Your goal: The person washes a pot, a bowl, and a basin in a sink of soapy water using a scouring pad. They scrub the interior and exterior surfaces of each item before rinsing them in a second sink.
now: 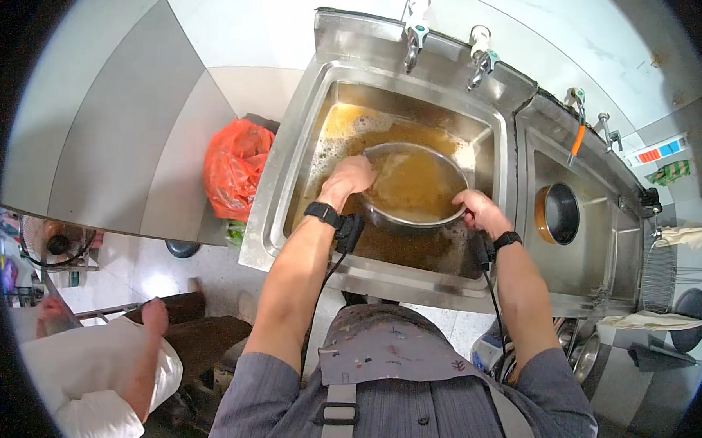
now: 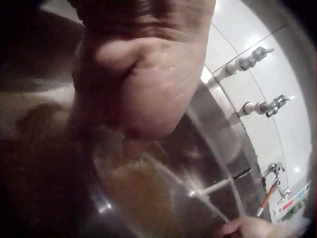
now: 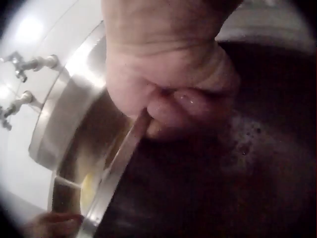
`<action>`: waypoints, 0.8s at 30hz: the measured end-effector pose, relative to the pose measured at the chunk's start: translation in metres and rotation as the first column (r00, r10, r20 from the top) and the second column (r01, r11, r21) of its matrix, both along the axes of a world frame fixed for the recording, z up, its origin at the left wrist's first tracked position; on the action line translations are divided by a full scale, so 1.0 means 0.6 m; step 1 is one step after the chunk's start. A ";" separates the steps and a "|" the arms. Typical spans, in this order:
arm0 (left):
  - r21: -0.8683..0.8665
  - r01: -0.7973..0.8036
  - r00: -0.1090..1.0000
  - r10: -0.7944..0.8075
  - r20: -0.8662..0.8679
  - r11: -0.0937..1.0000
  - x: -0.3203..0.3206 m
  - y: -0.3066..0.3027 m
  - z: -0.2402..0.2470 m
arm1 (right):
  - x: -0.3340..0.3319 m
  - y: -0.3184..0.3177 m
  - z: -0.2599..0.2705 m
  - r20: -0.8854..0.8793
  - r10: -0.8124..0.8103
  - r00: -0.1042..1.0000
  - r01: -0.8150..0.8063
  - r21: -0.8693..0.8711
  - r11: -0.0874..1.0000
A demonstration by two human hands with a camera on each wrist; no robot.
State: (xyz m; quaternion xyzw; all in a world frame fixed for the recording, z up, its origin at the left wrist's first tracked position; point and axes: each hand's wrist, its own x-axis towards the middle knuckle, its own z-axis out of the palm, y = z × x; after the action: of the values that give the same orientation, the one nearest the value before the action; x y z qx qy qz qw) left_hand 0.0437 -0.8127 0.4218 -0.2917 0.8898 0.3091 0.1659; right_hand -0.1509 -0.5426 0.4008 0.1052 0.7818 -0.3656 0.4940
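A round metal basin (image 1: 414,186) with brownish water in it sits tilted in the murky water of the left sink (image 1: 279,214). My left hand (image 1: 352,175) grips its rim at the upper left; in the left wrist view that hand (image 2: 148,89) covers the rim, and its fingertips are mostly hidden. My right hand (image 1: 480,210) holds the rim at the right side. The right wrist view shows this hand (image 3: 173,94) with fingers curled round the basin's metal rim (image 3: 119,168).
Two taps (image 1: 415,40) stand behind the left sink. A pan (image 1: 561,214) lies in the right sink, near a tap with an orange hose (image 1: 577,140). A red plastic bag (image 1: 237,167) is left of the sink. Another person (image 1: 99,379) is at the lower left.
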 end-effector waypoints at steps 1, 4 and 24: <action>0.000 0.002 1.000 -0.002 -0.003 1.000 0.002 -0.002 -0.021 | -0.004 -0.007 0.007 -0.003 -0.002 1.000 0.002 0.000 1.000; 0.081 0.092 0.996 -0.093 -0.001 0.992 0.004 0.002 -0.091 | -0.008 -0.035 0.050 -0.257 0.277 0.926 -0.246 0.148 0.958; 0.368 -0.040 0.907 0.188 -0.377 0.929 -0.033 -0.013 -0.279 | 0.108 0.006 0.212 -0.714 0.609 -0.346 -0.276 0.698 0.661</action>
State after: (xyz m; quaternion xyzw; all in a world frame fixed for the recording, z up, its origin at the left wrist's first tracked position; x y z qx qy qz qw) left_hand 0.0238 -0.8206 0.2544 -0.2391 0.8159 0.5264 0.0085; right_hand -0.0859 -0.5390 0.5282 -0.4554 0.8770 0.0052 -0.1532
